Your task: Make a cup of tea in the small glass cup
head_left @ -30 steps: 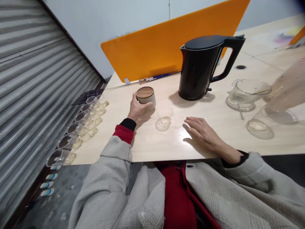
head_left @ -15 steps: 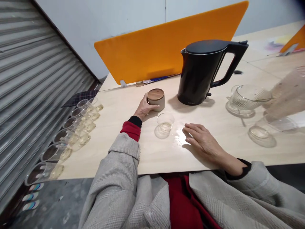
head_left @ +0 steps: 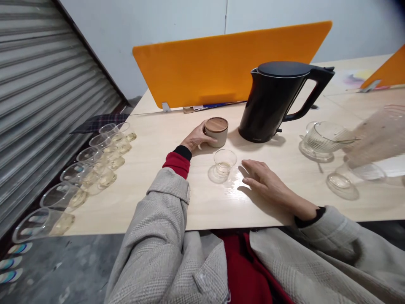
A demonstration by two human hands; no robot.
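Observation:
My left hand (head_left: 196, 137) is wrapped round the side of a small beige canister (head_left: 217, 139) with a round wooden lid (head_left: 217, 124). The canister stands upright on the table, with its lid on. Just in front of it is a small clear cup (head_left: 224, 162) holding a little pale liquid at the bottom. To the right of this cup, my right hand (head_left: 264, 181) hovers low over the tabletop, palm down, fingers stretched out and holding nothing. A black electric kettle (head_left: 272, 103) stands behind and right of the canister, its lid down.
Several clear cups with pale liquid (head_left: 107, 179) line the table's left side. At the right are a ribbed glass bowl (head_left: 325, 139), another clear cup (head_left: 340, 183) and a clear, tinted pitcher-like vessel (head_left: 376, 135). An orange divider (head_left: 228, 67) stands along the back.
The view has shifted slightly. My right hand has come a little closer to the small cup. My left hand stays round the canister.

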